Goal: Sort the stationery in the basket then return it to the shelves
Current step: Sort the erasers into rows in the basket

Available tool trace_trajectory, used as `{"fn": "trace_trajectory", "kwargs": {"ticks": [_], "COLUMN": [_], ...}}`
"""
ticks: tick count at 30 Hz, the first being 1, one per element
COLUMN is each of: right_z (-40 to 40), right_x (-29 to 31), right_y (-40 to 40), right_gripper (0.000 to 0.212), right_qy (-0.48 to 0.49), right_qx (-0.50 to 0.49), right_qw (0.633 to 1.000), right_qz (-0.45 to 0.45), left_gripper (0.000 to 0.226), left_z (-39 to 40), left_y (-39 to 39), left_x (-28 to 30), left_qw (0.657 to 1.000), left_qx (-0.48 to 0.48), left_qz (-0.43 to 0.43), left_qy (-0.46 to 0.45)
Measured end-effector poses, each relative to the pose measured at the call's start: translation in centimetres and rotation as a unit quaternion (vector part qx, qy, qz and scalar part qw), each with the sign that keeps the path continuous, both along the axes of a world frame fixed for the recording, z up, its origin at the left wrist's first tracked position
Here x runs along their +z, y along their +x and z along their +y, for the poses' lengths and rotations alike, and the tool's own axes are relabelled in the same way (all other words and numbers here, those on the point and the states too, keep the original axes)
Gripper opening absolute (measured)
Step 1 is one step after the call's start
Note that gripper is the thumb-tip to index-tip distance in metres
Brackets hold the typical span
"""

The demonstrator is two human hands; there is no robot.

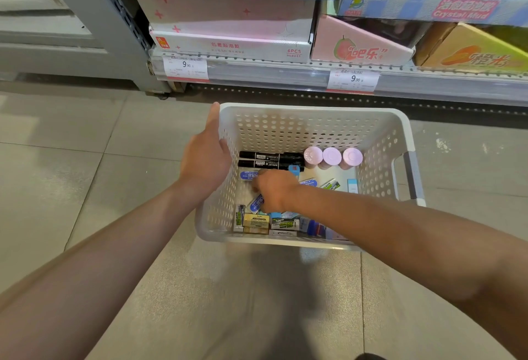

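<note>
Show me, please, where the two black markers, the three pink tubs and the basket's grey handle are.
black markers (270, 159): head view, barrel of the pair.
pink tubs (332, 156): head view, middle tub's lid.
grey handle (411, 173): head view, its middle.

The floor (85, 136) is of pale grey tiles; the white perforated basket (314, 128) stands directly on it, its left rim under the fingers (215, 119) of the left hand; beyond the fingers, the bottom shelf (271, 72) carries a pink-and-white box (228, 42), a pink box (360, 48) and an orange box (471, 53).
</note>
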State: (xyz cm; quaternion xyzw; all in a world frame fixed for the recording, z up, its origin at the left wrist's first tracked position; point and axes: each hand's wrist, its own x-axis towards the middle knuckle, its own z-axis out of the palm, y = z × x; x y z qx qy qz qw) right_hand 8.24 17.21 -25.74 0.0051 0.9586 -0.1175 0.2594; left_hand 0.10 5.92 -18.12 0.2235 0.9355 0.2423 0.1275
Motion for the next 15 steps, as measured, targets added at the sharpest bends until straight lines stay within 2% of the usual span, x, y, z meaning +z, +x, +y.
{"fn": "trace_trajectory", "kwargs": {"ticks": [9, 15], "right_z": [-0.53, 0.29], "right_x": [-0.40, -0.40], "right_y": [0.67, 0.76], "right_gripper": [0.021, 0.027], "right_qy": [0.034, 0.000], "right_qx": [0.016, -0.014], "right_qw": [0.998, 0.996], "right_qz": [0.057, 0.088], "left_gripper": [0.068, 0.068], "left_z": [-0.06, -0.04], "left_y": [-0.06, 0.03], "left_x": [-0.12, 0.07], "left_qw": [1.000, 1.000], "left_qx": [0.003, 0.000], "left_qz": [-0.003, 0.005], "left_qy": [0.004, 0.000]}}
